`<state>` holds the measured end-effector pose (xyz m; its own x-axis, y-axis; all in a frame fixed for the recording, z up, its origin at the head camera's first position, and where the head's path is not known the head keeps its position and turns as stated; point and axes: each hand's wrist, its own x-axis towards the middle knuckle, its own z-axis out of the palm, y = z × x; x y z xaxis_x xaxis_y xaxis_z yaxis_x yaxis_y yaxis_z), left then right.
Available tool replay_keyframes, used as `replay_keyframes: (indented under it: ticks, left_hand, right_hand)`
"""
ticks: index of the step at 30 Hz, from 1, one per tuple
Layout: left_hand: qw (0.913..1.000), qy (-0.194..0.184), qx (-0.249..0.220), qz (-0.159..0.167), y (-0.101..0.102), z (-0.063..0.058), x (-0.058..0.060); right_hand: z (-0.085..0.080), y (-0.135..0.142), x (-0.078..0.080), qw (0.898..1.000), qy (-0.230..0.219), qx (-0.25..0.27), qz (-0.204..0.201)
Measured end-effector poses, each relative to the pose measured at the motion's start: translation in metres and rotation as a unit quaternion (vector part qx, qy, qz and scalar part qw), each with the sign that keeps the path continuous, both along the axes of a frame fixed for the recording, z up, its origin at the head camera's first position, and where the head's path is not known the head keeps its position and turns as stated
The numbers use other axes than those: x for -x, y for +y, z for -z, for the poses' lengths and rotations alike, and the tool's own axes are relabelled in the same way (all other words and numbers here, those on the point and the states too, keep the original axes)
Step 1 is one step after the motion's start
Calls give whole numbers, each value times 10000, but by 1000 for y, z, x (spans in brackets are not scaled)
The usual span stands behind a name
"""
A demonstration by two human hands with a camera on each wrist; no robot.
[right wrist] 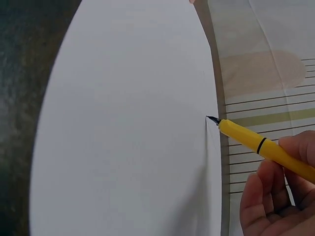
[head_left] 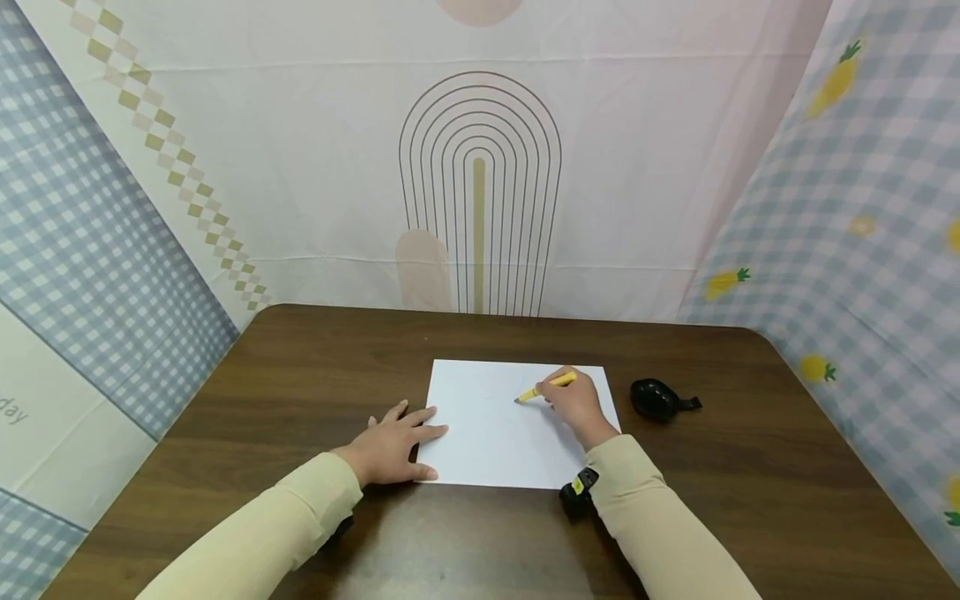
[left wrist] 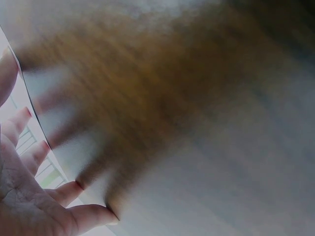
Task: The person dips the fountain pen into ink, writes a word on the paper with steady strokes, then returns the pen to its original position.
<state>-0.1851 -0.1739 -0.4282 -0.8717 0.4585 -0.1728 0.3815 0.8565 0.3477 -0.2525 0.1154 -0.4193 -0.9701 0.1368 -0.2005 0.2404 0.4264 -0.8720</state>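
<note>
A white sheet of paper (head_left: 480,442) lies on the brown table. My right hand (head_left: 578,407) pinches a yellow fountain pen (head_left: 557,382) between thumb and fingers. In the right wrist view the pen's dark nib (right wrist: 212,119) is right at the paper's surface, near the far edge, and its shadow falls across the sheet. My left hand (head_left: 392,446) rests flat with fingers spread, fingertips over the sheet's left edge. The left wrist view shows those fingers (left wrist: 34,155) from the palm side, spread along the sheet's edge.
A small glossy black object with a short tab (head_left: 656,400) sits to the right of the paper. The wooden table (head_left: 337,350) ends at a hanging white cloth (head_left: 322,167) behind. Blue checked cloths hang at both sides.
</note>
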Motion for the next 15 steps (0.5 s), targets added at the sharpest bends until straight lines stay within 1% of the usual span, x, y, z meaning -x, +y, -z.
replay_keyframes:
  ticks: [8, 15]
  left_hand:
    - [10000, 19, 2, 26, 0, 0, 2]
    - [10000, 15, 31, 14, 0, 1, 3]
  right_hand:
    - [0, -4, -3, 10000, -18, -50, -84]
    - [0, -7, -8, 9999, -31, -77, -98]
